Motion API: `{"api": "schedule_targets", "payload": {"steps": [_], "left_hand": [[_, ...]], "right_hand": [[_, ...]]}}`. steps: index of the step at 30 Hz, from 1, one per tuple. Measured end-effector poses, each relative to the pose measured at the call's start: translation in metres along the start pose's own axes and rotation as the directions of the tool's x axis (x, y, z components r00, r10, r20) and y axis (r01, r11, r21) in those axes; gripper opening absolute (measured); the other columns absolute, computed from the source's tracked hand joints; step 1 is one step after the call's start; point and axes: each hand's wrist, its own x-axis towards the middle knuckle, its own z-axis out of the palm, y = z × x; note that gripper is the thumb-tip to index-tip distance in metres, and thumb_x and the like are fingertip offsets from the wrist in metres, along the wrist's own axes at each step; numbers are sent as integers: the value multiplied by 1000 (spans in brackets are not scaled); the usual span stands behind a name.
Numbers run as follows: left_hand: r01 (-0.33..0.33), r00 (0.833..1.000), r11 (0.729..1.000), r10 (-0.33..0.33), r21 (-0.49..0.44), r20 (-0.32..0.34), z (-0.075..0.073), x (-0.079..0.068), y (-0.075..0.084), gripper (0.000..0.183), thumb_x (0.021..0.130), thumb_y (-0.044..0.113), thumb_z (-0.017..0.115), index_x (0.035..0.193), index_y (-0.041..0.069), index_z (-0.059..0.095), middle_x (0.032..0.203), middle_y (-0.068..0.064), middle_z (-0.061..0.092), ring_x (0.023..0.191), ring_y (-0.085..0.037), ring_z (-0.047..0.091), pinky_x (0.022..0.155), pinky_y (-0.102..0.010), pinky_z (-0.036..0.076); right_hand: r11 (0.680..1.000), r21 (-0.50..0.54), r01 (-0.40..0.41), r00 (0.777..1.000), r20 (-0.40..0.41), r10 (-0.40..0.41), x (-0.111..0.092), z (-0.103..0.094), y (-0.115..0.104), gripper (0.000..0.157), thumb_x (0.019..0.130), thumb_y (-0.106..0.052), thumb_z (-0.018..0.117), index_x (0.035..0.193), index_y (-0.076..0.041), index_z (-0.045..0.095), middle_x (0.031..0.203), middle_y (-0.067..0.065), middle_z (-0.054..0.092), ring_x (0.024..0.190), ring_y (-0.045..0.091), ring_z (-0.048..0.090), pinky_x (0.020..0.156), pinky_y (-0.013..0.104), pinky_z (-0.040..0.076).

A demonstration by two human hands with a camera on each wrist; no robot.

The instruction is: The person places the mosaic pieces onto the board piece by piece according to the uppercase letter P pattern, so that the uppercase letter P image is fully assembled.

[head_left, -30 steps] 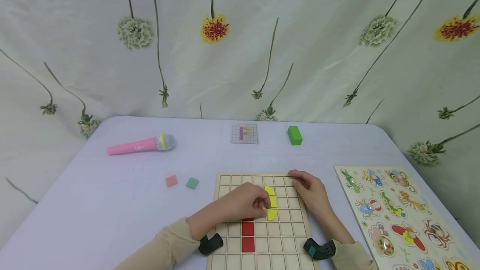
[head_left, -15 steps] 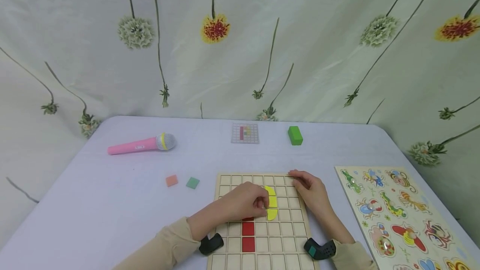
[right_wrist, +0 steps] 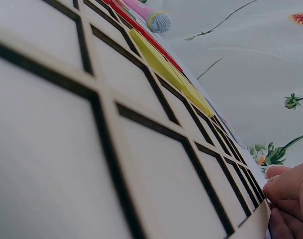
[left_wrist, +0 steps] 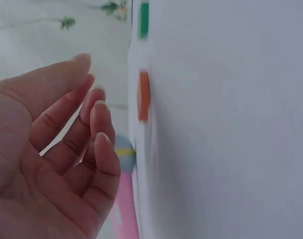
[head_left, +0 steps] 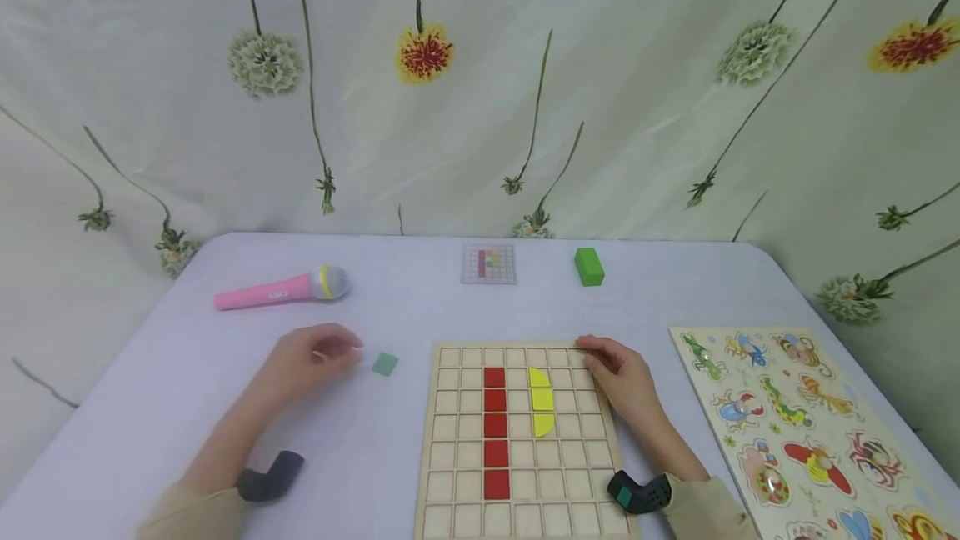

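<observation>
My left hand point(head_left: 311, 361) is over the table at the left, fingers loosely bent and holding nothing. In the left wrist view, the orange square tile point(left_wrist: 144, 97) lies just beyond its fingertips; in the head view the hand hides it. A green square tile point(head_left: 386, 364) lies right of that hand. At the wooden grid board's point(head_left: 426, 473) far right corner, my right hand point(head_left: 626, 382) grips the edge between thumb and fingers. Several red tiles point(head_left: 495, 425) form a column in the board. Right of them sit a yellow square point(head_left: 542, 399) and two yellow quarter-round pieces, above and below it.
A pink microphone point(head_left: 281, 290) lies at the back left. Farther back are a small pattern card point(head_left: 487, 263) and a green block point(head_left: 589, 267). An insect puzzle board point(head_left: 787, 432) lies at the right. A floral curtain point(head_left: 600, 90) hangs behind the table.
My left hand has left the yellow pieces on the board and moved left, over the orange tile. The full red column now shows. My right hand stays at the board's corner.
</observation>
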Motion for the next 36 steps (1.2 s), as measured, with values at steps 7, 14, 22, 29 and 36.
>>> {"api": "schedule_targets", "payload": {"steps": [7,14,22,29,36], "left_hand": [[99,994,983,-106,152,40,-14,-11,-29,27,80,20,74,103,11,63,83,1,56,78,-19,50,69,-36,45],[67,998,987,-69,147,13,-7,-7,-20,24,80,13,73,99,7,61,84,-1,57,80,-21,53,73,-40,47],[61,998,989,-62,135,2,-6,-5,-21,22,81,10,71,101,5,65,85,-2,59,81,-22,54,73,-40,47],[37,999,988,-38,149,6,-5,-4,-20,18,80,13,73,96,8,64,86,0,59,80,-20,54,72,-39,47],[24,1000,996,-23,83,-11,5,1,0,21,79,31,75,84,16,61,76,6,59,74,-14,54,69,-34,47]], "right_hand": [[1000,-10,-6,1000,-6,6,2,-1,0,23,88,4,59,110,-1,65,119,12,60,116,23,52,92,31,43],[1000,-9,-11,1000,-5,11,3,0,0,23,89,4,59,111,-1,65,120,13,59,116,23,51,92,31,42],[1000,-12,-24,1000,-4,24,0,0,2,23,88,4,59,111,0,64,119,13,60,116,24,51,92,30,42],[1000,-12,-26,1000,-7,26,0,0,2,24,88,4,59,111,0,65,119,13,60,116,23,52,92,31,42],[1000,-5,-18,1000,-2,18,1,0,-1,24,88,4,59,111,0,64,119,13,59,116,24,52,92,30,42]]}}
